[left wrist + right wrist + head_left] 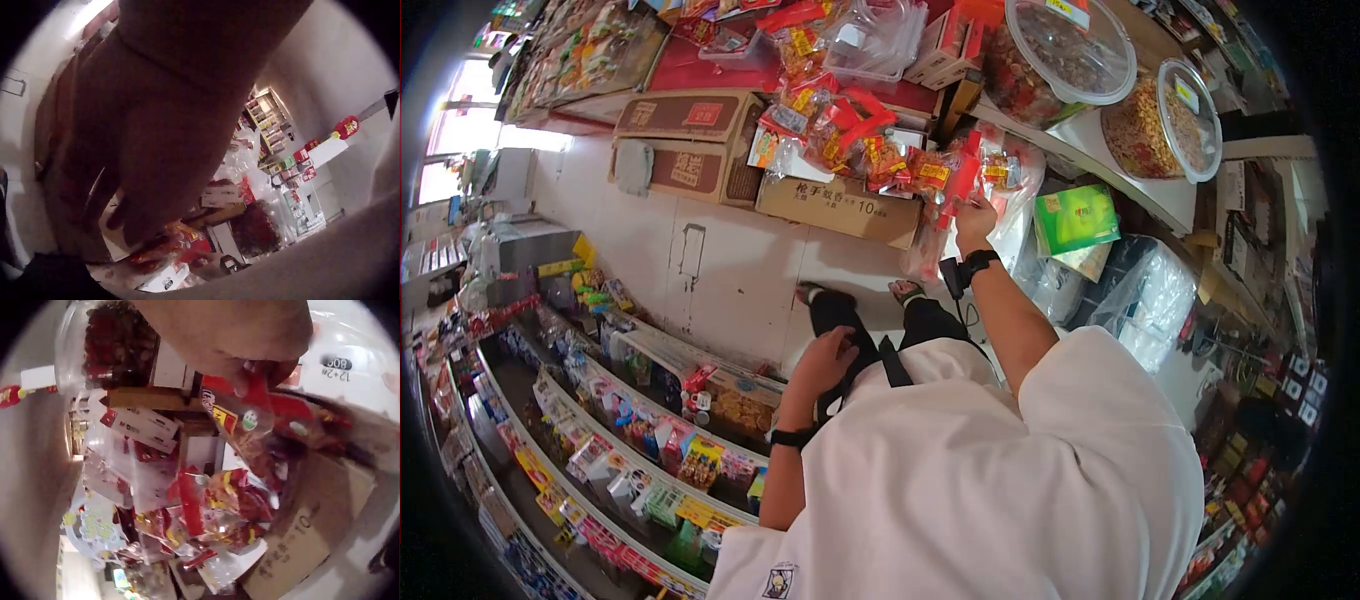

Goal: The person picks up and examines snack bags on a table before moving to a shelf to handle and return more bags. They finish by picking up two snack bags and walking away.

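Note:
In the head view my right hand is at the right end of a pile of red snack bags, above a cardboard carton with printed lettering. The right wrist view shows the right hand pinching the red top of a clear-fronted snack bag, which hangs over the carton. More red snack bags lie heaped beside it. My left hand hangs by my left thigh with loosely bent fingers and holds nothing; in its own wrist view it looks large and dark.
Two large clear jars, one of darker pieces and one of nuts, stand at the upper right. A green box lies by plastic-wrapped packs. Brown cartons stand left of the pile. Curved shelves of goods fill the lower left.

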Demonstrator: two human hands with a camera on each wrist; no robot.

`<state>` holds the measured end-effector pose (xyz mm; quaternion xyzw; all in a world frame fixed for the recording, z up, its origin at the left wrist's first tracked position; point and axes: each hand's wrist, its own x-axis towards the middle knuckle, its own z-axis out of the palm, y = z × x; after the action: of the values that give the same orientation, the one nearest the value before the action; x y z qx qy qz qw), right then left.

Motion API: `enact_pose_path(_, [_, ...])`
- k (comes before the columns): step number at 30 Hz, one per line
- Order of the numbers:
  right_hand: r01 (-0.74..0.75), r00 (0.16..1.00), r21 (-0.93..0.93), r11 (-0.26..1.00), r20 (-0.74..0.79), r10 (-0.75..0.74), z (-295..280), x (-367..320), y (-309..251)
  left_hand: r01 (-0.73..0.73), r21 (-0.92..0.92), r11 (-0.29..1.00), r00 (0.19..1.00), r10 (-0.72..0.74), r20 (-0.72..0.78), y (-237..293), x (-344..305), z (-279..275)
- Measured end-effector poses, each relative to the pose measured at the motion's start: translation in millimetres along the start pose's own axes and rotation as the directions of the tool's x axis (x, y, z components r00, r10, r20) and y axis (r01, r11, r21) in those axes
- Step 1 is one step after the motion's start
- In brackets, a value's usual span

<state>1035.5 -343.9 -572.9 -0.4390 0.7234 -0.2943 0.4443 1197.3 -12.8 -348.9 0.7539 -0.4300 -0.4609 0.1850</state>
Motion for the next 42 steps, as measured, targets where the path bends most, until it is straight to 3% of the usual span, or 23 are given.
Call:
enact_pose_path(2, [-0.225,0.964,0.554,0.801,0.009,0.264,-5.0,-15.6,-21.4,-0.034,0.027,0.999,0.998,0.033,0.044,-5.2,25.7,-21.6])
enact_pose_path(3, [-0.361,0.921,0.668,0.650,0.145,0.362,-15.0,-26.9,-37.8,-0.116,0.065,0.991,0.992,0.113,0.047,-14.8,38.3,-30.6])
enact_pose_path(4, [-0.349,0.922,0.678,0.647,0.128,0.365,-12.5,-26.7,-38.7,-0.202,0.105,0.974,0.979,0.197,0.052,-18.9,52.0,-43.0])
enact_pose_path(5, [-0.364,0.922,0.661,0.656,0.156,0.354,-9.7,-25.9,-41.2,-0.093,0.127,0.988,0.989,0.077,0.122,-22.4,66.4,-56.0])
enact_pose_path(8, [-0.287,0.949,0.697,0.657,0.110,0.297,-5.0,-46.6,-76.2,-0.132,0.172,0.976,0.971,0.093,0.221,-32.8,106.7,-92.9])
enact_pose_path(14, [-0.144,0.987,0.496,0.856,0.010,0.161,15.9,-42.6,-89.1,-0.311,0.178,0.934,0.903,0.232,0.362,-13.8,173.6,-168.1])
enact_pose_path(16, [-0.137,0.986,0.488,0.862,-0.020,0.168,23.1,-56.5,-107.3,-0.410,0.035,0.911,0.880,0.385,0.276,-2.3,192.8,-172.0])
enact_pose_path(17, [-0.026,0.998,0.471,0.882,-0.036,0.048,29.1,-70.8,-117.3,-0.412,0.027,0.911,0.874,0.386,0.295,3.8,198.2,-171.3])
enact_pose_path(19, [0.212,0.976,0.308,0.927,-0.123,-0.182,41.1,-113.8,-153.5,-0.313,-0.400,0.861,0.892,0.412,0.188,23.6,208.6,-168.7])
enact_pose_path(20, [0.359,0.926,0.064,0.931,-0.148,-0.347,46.3,-143.8,-175.6,-0.316,-0.402,0.859,0.883,0.421,0.208,31.3,211.9,-163.3])
enact_pose_path(22, [0.299,0.954,0.012,0.954,-0.019,-0.299,59.9,-189.5,-181.2,-0.007,-0.655,0.756,0.957,0.194,0.214,40.4,210.6,-152.5])
enact_pose_path(23, [0.268,0.964,-0.070,0.961,0.023,-0.267,66.6,-219.3,-194.8,0.005,-0.650,0.760,0.952,0.196,0.236,41.4,210.0,-150.5])
enact_pose_path(24, [0.397,0.916,0.058,0.916,0.037,-0.399,83.1,-227.8,-177.6,0.019,-0.682,0.731,0.954,0.192,0.232,45.4,212.2,-150.0])
enact_pose_path(26, [0.253,0.957,0.106,0.962,0.119,-0.265,79.4,-243.3,-188.8,0.039,-0.711,0.702,0.954,0.185,0.235,38.5,220.4,-141.4])
enact_pose_path(28, [0.208,0.944,0.215,0.954,0.211,-0.253,72.5,-240.9,-171.2,0.181,-0.550,0.815,0.971,-0.059,0.231,-5.3,236.3,-127.3])
enact_pose_path(29, [0.159,0.915,0.319,0.934,0.307,-0.261,69.4,-236.4,-159.4,0.011,-0.295,0.956,0.997,0.013,0.082,-19.3,238.8,-126.6])
enact_pose_path(30, [0.153,0.915,0.328,0.932,0.309,-0.259,65.6,-228.6,-149.4,0.015,-0.285,0.958,0.997,0.008,0.080,-26.3,240.3,-129.0])
enact_pose_path(32, [0.162,0.975,0.408,0.898,0.073,-0.209,56.0,-205.8,-123.3,-0.238,-0.094,0.967,0.971,0.237,-0.018,-39.1,243.2,-136.8])
enact_pose_path(34, [0.149,0.981,0.301,0.942,-0.166,-0.102,51.8,-149.1,-54.2,-0.231,0.054,0.972,0.972,0.233,-0.043,-49.8,256.3,-147.0])
enact_pose_path(36, [-0.040,0.939,-0.209,0.977,-0.344,-0.034,40.1,-107.5,-13.6,-0.137,0.139,0.981,0.990,0.135,0.026,-25.7,243.3,-169.8])
enact_pose_path(37, [-0.125,0.951,-0.181,0.976,-0.301,0.066,40.0,-92.0,4.7,-0.242,-0.141,0.960,0.968,0.229,-0.103,-42.6,246.7,-159.6])
enact_pose_path(39, [-0.241,0.956,-0.148,0.959,-0.204,0.209,40.6,-79.7,14.5,-0.217,-0.114,0.970,0.967,0.197,-0.159,-21.5,233.8,-173.1])
enact_pose_path(42, [-0.199,0.974,-0.164,0.966,-0.139,0.177,39.7,-84.5,2.9,-0.274,-0.063,0.960,0.931,0.249,-0.266,-17.6,235.0,-179.3])
